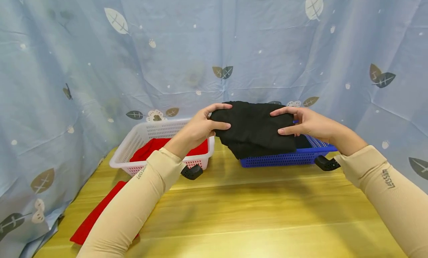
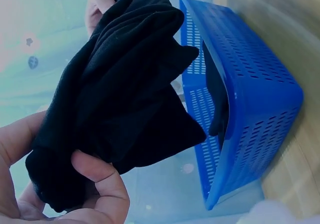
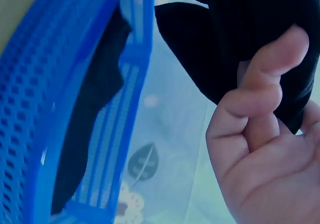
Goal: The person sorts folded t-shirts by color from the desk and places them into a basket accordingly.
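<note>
Both sets of fingers [image 1: 221, 125] pinch the black cloth [image 1: 254, 126] mid-frame (lower folds hang loose), and those folds could snag the blue basket [image 1: 277, 161] right of centre

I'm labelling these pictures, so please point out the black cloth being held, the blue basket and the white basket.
Black cloth [image 1: 252, 126]: head view, middle of the side facing the camera.
Blue basket [image 2: 262, 97]: left wrist view, outer wall.
White basket [image 1: 167, 129]: head view, inner face of the back wall.
</note>
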Available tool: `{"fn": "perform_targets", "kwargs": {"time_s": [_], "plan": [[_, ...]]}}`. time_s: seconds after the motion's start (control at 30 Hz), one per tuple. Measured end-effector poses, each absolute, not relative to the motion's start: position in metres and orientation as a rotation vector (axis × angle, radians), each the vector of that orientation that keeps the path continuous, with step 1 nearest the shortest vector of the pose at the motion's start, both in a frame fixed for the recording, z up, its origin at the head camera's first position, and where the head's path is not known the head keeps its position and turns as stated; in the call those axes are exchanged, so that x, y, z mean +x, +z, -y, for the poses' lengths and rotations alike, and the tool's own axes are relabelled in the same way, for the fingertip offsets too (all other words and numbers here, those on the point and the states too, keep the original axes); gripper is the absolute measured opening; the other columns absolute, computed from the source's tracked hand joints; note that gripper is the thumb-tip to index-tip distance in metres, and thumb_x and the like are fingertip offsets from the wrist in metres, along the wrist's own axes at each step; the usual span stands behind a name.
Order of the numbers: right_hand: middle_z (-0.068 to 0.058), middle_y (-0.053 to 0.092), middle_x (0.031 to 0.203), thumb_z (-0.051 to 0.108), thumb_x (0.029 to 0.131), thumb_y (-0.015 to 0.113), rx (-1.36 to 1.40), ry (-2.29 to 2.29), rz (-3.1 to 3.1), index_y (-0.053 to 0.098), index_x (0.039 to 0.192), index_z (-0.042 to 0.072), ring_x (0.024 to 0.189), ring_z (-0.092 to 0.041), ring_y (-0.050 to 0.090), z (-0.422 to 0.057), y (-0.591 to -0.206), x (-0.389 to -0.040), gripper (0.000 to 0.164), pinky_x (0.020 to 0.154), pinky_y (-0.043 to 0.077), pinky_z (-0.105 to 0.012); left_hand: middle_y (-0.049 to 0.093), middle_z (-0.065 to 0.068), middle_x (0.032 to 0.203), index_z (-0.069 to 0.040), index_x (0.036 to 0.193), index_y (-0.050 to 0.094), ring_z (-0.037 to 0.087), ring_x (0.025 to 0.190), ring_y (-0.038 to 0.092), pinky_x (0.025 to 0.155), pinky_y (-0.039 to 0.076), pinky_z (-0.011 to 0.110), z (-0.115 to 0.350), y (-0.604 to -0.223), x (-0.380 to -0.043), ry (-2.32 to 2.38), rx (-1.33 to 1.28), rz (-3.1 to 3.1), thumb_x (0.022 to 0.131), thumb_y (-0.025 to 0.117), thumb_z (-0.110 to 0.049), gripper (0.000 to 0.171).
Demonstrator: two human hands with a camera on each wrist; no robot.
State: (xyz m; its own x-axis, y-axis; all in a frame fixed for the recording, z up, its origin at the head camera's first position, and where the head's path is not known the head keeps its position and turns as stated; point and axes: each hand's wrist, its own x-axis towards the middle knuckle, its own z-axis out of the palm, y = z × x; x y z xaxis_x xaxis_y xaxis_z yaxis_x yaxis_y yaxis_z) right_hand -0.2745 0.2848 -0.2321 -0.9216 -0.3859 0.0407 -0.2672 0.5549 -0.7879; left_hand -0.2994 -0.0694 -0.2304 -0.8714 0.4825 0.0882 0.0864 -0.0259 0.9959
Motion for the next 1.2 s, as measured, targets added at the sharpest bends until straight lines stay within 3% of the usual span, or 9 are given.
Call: {"fn": "perform_targets", "kwargs": {"time_s": [0.13,0.37,0.67,0.77,0.83,0.9,0.97,1.07,1.2], "plan": [[-0.005,0.031,0.165,0.024,0.099,0.080,-0.487,-1.312,-2.677,0.053,0.157,0.024,0.090,-0.026,0.045,-0.296,-0.234,-0.290,0.064,0.074,0.049,-0.033,0.069,0.010,0.137,-0.024,0.143,0.067,0.020,0.100,0.074,0.075,0.061,0.027,0.048,-0.237,-0.319,1.967,0.564,-1.988,0.095,0.076,0.005,0.057],[-0.014,0.031,0.163,0.027,0.100,0.079,-0.410,-1.250,-2.720,0.049,0.160,0.021,0.088,-0.025,0.041,-0.314,-0.243,-0.315,0.067,0.072,0.047,-0.033,0.065,0.010,0.138,-0.026,0.141,0.067,0.020,0.093,0.067,0.070,0.054,0.027,0.012,-0.253,-0.345,1.925,0.511,-2.124,0.092,0.078,0.003,0.058],[-0.017,0.029,0.163,0.027,0.100,0.079,-0.366,-1.215,-2.754,0.049,0.159,0.016,0.074,-0.020,0.043,-0.327,-0.262,-0.336,0.067,0.068,0.046,-0.032,0.056,0.011,0.152,-0.022,0.142,0.065,0.025,0.116,0.060,0.079,0.055,0.030,-0.020,-0.275,-0.369,1.852,0.425,-2.251,0.091,0.075,0.002,0.057],[-0.015,0.041,0.149,0.026,0.100,0.079,-0.344,-1.192,-2.769,0.050,0.158,0.014,0.073,-0.020,0.044,-0.329,-0.269,-0.344,0.066,0.068,0.047,-0.032,0.053,0.011,0.156,-0.022,0.142,0.065,0.026,0.121,0.056,0.082,0.053,0.033,-0.027,-0.283,-0.374,1.787,0.399,-2.324,0.093,0.075,0.001,0.056],[-0.012,0.050,0.125,0.026,0.100,0.079,-0.318,-1.163,-2.779,0.051,0.158,0.014,0.073,-0.020,0.045,-0.329,-0.272,-0.347,0.066,0.069,0.047,-0.033,0.052,0.011,0.158,-0.023,0.142,0.065,0.027,0.125,0.056,0.087,0.055,0.036,-0.030,-0.286,-0.375,1.738,0.389,-2.371,0.094,0.075,0.000,0.054],[-0.008,0.048,0.104,0.026,0.100,0.078,-0.305,-1.132,-2.790,0.051,0.158,0.012,0.072,-0.020,0.045,-0.329,-0.276,-0.350,0.065,0.068,0.047,-0.033,0.051,0.011,0.159,-0.022,0.142,0.065,0.027,0.127,0.055,0.094,0.056,0.040,-0.033,-0.289,-0.376,1.697,0.381,-2.413,0.095,0.075,0.000,0.053],[-0.008,0.046,0.099,0.026,0.100,0.078,-0.296,-1.107,-2.796,0.051,0.158,0.011,0.073,-0.021,0.046,-0.329,-0.279,-0.351,0.065,0.068,0.047,-0.033,0.051,0.011,0.160,-0.021,0.142,0.065,0.028,0.127,0.056,0.099,0.057,0.043,-0.036,-0.291,-0.378,1.657,0.378,-2.451,0.095,0.075,0.000,0.052],[-0.018,0.052,0.122,0.024,0.101,0.077,-0.306,-1.085,-2.792,0.051,0.157,0.008,0.076,-0.022,0.047,-0.329,-0.284,-0.353,0.064,0.068,0.047,-0.034,0.053,0.012,0.158,-0.019,0.141,0.065,0.028,0.125,0.057,0.102,0.058,0.045,-0.040,-0.294,-0.379,1.582,0.378,-2.517,0.094,0.075,0.000,0.051],[-0.026,0.036,0.160,0.023,0.101,0.077,-0.310,-1.063,-2.783,0.051,0.157,0.006,0.078,-0.023,0.049,-0.329,-0.287,-0.353,0.063,0.070,0.049,-0.036,0.056,0.011,0.157,-0.018,0.141,0.064,0.029,0.125,0.057,0.105,0.055,0.044,-0.045,-0.296,-0.381,1.383,0.435,-2.685,0.092,0.078,-0.001,0.054]]}}
